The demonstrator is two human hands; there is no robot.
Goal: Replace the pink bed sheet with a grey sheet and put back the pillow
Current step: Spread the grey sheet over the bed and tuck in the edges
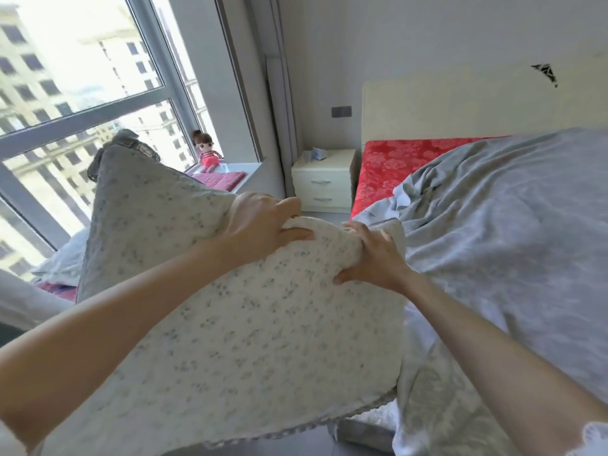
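A large white pillow (237, 324) with a small grey speckled pattern is held up in the air in front of me, left of the bed. My left hand (263, 225) grips its top edge, fingers curled over the bunched fabric. My right hand (375, 258) grips the same edge a little to the right. A grey sheet (513, 232) lies rumpled over most of the bed on the right. At the head of the bed the red flowered mattress (394, 159) shows uncovered. No pink sheet can be made out.
A cream headboard (460, 106) stands against the wall. A white two-drawer nightstand (324, 181) sits left of the bed. A doll (207, 153) sits on the window sill by a large window (82, 87). More bedding lies at the far left.
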